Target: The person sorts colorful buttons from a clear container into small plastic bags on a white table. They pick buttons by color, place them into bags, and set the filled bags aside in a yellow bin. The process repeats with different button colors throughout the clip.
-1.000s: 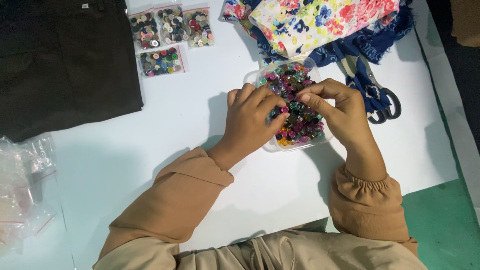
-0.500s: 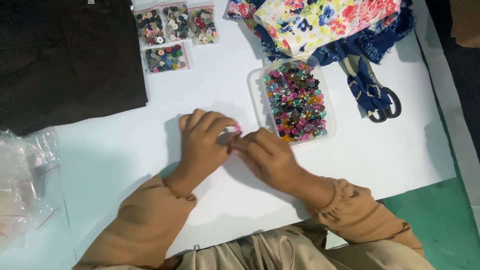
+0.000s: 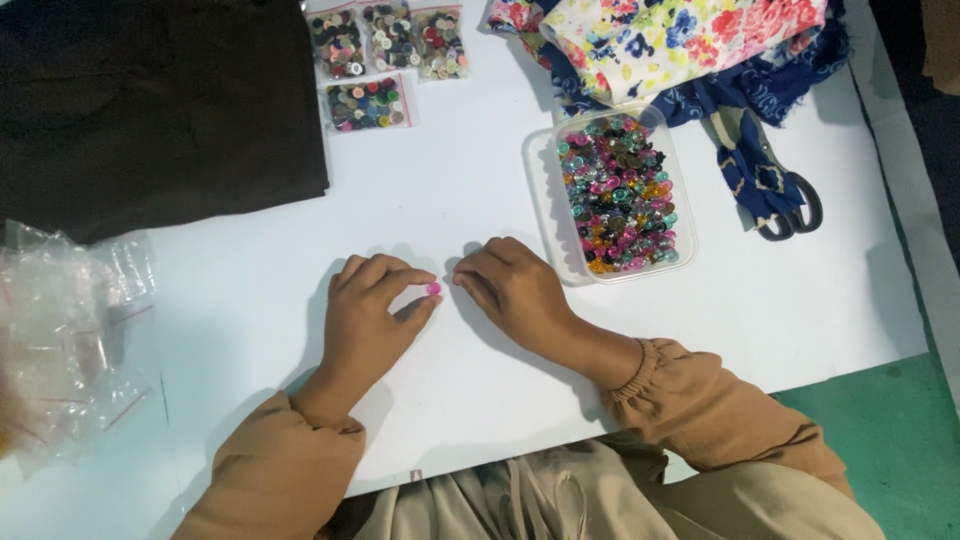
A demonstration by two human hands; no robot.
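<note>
Fingertips (image 3: pixel 428 283) of the left hand (image 3: pixel 372 315) pinch a small round pink plastic button (image 3: pixel 434 289) between thumb and forefinger, just above the white table sheet (image 3: pixel 250 330). Right hand (image 3: pixel 515 292) lies knuckles up just beside it, fingers curled loosely toward the button; whether they touch it cannot be told, and they grasp nothing visible. Near the right hand, farther up the table, stands a clear rectangular plastic tub (image 3: pixel 540 200) filled with mixed coloured buttons. Dark-handled scissors (image 3: pixel 765 180) lie to its right, partly under floral patterned fabric (image 3: pixel 680 35). Four small clear bags of buttons (image 3: pixel 385 55) sit at the top, beside a black folded cloth (image 3: pixel 150 100). Empty clear plastic bags (image 3: pixel 60 340) are heaped at the left edge.
</note>
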